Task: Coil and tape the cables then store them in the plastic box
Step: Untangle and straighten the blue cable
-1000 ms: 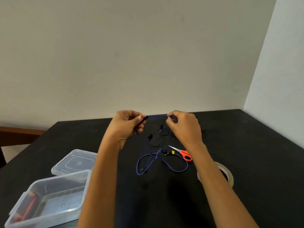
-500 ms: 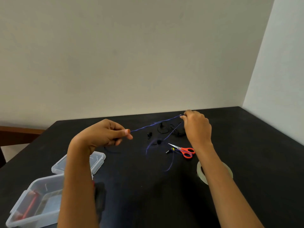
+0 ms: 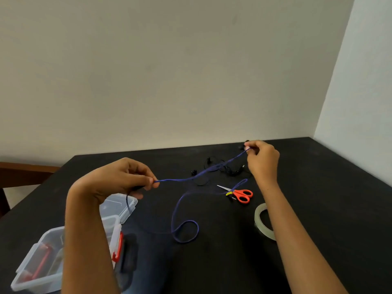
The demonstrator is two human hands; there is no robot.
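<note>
Clear plastic box [image 3: 25,274] at bottom left, something red inside, can't tell what. Its lid [image 3: 124,205] lies just behind it. Left hand [image 3: 118,179] has its grip pinched on the blue cable [image 3: 180,179], which runs through the air to the right hand [image 3: 263,160], grip pinched too. The slack loops on the black bench [image 3: 328,209] near black cables [image 3: 231,172], scissors [image 3: 242,196] and a tape roll [image 3: 259,217]. Plain wall [image 3: 169,71] behind.

You are looking at a scene where no text, label, brand, number or sign is showing legibly, neither on the plastic box [image 3: 25,274], the scissors [image 3: 241,195], the tape roll [image 3: 257,219] nor the counter [image 3: 318,187].
</note>
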